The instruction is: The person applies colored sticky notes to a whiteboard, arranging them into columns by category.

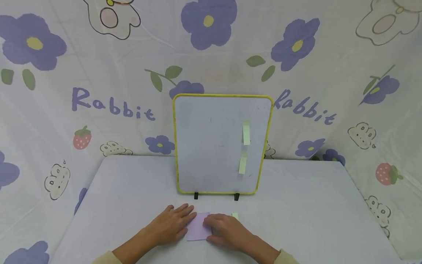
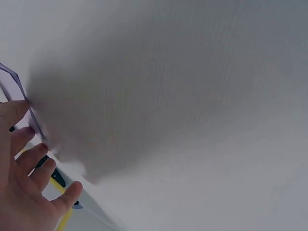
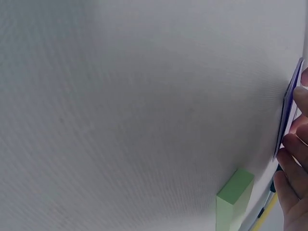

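Note:
A purple square of paper (image 1: 197, 228) lies on the white table, with more than one layer showing along its edge in both wrist views. My left hand (image 1: 174, 223) rests at its left side, fingers extended and fingertips touching that edge. Curled over the right side, my right hand (image 1: 227, 230) pinches the paper between thumb and fingers. The right wrist view shows the paper's layered edge (image 3: 288, 108) at those fingertips. Just beyond the right hand, partly hidden by it in the head view, is a light green block of sticky notes (image 3: 236, 192).
Behind the hands stands a whiteboard (image 1: 211, 146) with a yellow frame, on black feet (image 1: 236, 197). Two light green strips, an upper one (image 1: 246, 132) and a lower one (image 1: 242, 163), stick to its right part. A flower-and-rabbit printed cloth (image 1: 224, 69) hangs behind the table (image 1: 132, 183).

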{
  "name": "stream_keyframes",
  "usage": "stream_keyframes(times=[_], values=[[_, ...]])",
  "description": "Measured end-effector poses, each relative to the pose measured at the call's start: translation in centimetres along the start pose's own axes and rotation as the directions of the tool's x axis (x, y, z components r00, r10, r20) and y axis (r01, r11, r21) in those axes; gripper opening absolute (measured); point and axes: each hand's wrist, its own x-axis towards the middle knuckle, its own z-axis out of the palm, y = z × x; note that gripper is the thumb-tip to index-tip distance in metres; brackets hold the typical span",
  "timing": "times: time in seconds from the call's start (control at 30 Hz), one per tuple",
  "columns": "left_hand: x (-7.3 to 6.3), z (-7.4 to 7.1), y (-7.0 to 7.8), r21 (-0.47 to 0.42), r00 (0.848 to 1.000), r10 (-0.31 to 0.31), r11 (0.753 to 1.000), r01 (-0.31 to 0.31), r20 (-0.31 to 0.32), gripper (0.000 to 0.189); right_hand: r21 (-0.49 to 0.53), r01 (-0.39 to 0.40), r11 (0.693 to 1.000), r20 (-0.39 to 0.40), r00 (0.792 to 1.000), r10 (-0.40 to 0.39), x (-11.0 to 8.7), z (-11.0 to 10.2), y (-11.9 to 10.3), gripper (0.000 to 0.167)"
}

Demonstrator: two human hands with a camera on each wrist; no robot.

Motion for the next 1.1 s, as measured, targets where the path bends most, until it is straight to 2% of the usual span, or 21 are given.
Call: stream_keyframes(times=[0.3, 0.43, 0.9, 1.1], values=[[0.00, -0.07, -0.03, 0.015, 1.000, 0.004, 1.000, -0.005, 0.012, 0.049, 0.018, -0.025, 1.000, 0.038, 0.999, 0.025, 0.09, 0.37, 0.12, 0.040], [0.01, -0.04, -0.05, 0.032, 1.000, 0.006, 0.999, -0.006, 0.020, 0.050, 0.023, -0.032, 0.999, 0.051, 0.998, 0.031, 0.14, 0.40, 0.13, 0.035], [-0.12, 0.30, -0.13, 0.001, 1.000, 0.009, 1.000, -0.009, 0.002, 0.050, 0.008, 0.016, 1.000, -0.015, 1.000, -0.016, 0.35, 0.30, 0.14, 0.019], [-0.15, 0.37, -0.25, -0.017, 1.000, 0.001, 1.000, -0.001, 0.018, 0.050, 0.001, 0.047, 0.999, -0.028, 0.998, -0.047, 0.66, 0.27, 0.05, 0.013]])
